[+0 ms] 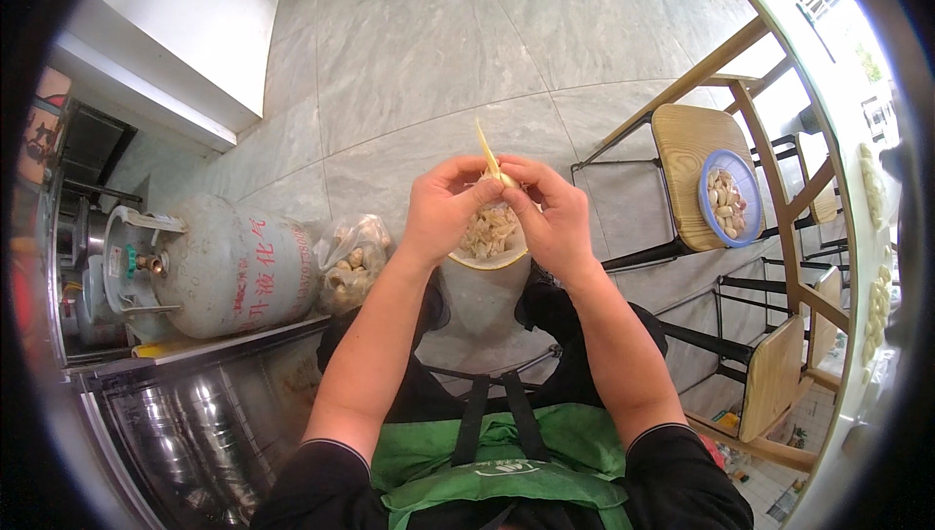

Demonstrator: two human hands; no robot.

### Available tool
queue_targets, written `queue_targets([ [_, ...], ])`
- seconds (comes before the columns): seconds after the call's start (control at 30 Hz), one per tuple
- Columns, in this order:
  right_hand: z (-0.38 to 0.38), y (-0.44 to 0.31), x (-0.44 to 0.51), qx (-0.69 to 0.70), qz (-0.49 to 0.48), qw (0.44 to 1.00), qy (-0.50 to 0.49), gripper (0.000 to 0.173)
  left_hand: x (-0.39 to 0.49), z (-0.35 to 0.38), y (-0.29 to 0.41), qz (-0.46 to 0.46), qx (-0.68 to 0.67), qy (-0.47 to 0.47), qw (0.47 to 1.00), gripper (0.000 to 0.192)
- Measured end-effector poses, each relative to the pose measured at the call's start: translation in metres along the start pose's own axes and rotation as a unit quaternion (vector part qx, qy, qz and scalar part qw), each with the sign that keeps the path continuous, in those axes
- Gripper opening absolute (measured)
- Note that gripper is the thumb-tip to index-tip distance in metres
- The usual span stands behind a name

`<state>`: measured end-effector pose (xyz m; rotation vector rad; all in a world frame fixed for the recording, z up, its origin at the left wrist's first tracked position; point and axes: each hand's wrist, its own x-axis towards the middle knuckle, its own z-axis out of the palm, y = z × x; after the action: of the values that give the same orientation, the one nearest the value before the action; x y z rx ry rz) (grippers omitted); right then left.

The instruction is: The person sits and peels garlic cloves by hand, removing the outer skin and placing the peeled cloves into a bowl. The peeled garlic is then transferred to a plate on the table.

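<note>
In front of me, my left hand and my right hand meet with thumbs and fingertips pinching a pale garlic clove. A thin yellowish strip of garlic skin or stalk sticks up from between the fingers, pointing away from me. Right beneath the hands stands a bin with a yellow rim, holding a heap of dry garlic skins. The fingers partly hide the clove and the bin's far side. Off to the right, a blue plastic basket contains several garlic cloves.
The basket rests on a wooden-topped stool beside a table. Left of the bin are a clear plastic bag of garlic bulbs and a grey gas cylinder lying across the view. Another stool is at lower right.
</note>
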<state>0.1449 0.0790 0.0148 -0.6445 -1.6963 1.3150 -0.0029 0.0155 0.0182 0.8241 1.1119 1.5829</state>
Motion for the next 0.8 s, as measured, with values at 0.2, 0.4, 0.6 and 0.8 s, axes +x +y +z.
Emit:
queue_targets([
  [0.2, 0.002, 0.001, -0.003, 0.030, 0.051, 0.998, -0.013, 0.019, -0.001, 0.002, -0.005, 0.034, 0.006, 0.015, 0.999, 0.023],
  [0.4, 0.010, 0.011, -0.003, 0.043, 0.053, 0.997, 0.033, 0.017, -0.002, 0.007, -0.012, 0.061, 0.025, 0.040, 0.997, 0.021],
  [0.6, 0.011, 0.014, -0.004, 0.012, 0.049, 0.998, 0.026, 0.015, -0.001, 0.008, -0.016, 0.027, 0.078, 0.054, 0.995, 0.021],
  [0.8, -0.001, -0.001, 0.001, -0.050, 0.094, 0.994, -0.007, 0.015, -0.001, 0.003, -0.014, -0.039, 0.048, 0.041, 0.997, 0.021],
])
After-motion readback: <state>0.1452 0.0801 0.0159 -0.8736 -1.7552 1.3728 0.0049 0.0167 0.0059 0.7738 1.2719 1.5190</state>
